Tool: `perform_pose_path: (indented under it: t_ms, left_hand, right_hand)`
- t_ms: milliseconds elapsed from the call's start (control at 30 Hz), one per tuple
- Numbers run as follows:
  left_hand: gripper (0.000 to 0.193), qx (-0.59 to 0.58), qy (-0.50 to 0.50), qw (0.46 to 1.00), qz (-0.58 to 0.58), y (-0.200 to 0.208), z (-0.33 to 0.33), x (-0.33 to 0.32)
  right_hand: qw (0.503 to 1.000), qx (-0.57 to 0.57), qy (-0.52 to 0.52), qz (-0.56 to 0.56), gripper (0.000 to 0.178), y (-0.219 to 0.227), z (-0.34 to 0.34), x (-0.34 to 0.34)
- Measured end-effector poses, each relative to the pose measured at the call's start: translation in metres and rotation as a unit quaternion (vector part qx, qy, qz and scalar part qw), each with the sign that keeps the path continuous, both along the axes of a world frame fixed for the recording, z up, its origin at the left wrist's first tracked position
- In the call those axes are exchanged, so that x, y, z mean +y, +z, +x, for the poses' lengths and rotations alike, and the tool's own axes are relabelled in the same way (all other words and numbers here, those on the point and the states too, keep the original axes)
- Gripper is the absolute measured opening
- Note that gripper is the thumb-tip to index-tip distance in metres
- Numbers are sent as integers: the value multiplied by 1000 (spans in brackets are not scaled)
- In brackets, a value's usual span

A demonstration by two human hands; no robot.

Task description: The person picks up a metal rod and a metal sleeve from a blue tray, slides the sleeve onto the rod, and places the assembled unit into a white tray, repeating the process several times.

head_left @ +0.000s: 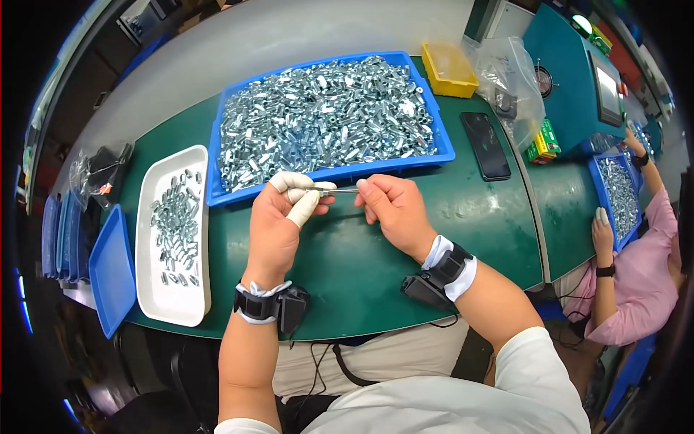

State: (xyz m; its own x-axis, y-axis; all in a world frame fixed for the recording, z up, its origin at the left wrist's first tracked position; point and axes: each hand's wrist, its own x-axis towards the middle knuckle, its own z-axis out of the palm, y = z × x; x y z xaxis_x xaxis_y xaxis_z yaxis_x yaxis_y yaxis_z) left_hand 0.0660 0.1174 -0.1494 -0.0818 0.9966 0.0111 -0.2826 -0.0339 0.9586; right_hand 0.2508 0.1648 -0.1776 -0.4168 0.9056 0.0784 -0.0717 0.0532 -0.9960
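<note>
My left hand (273, 228), with white finger cots on several fingers, pinches a small silver metal piece (324, 192), mostly hidden by the fingertips. A thin metal rod (347, 191) runs level from that piece to my right hand (399, 217). The right fingers are closed around the rod's other end. Whether the rod sits inside the piece, I cannot tell. Just beyond both hands, a large blue tray (336, 173) holds a heap of small silver metal sleeves (325, 116). To the left, a white tray (200, 289) carries a smaller spread of similar parts (176, 220).
A blue lid or shallow tray (112, 271) leans at the left edge of the green table (361, 289). A black phone (485, 147), a yellow bin (450, 71) and a clear plastic bag (510, 79) lie right. A co-worker in pink (640, 289) handles another blue tray (597, 184).
</note>
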Motion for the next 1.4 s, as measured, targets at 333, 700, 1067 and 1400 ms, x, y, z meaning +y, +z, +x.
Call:
perform_pose_path:
  t_ms: [333, 700, 1067, 1400]
  left_hand:
    - [13, 189, -9, 980, -57, -7, 7, -8]
    - [8, 225, 29, 971, 73, -5, 36, -5]
    - [7, 161, 5, 984, 81, -12, 29, -5]
    - [9, 243, 58, 960, 124, -17, 36, -3]
  right_hand:
    - [984, -72, 2, 163, 31, -5, -7, -4]
    - [994, 53, 74, -61, 43, 1, 5, 3]
    - [996, 2, 4, 86, 43, 2, 5, -2]
    - [999, 2, 29, 18, 41, 10, 10, -3]
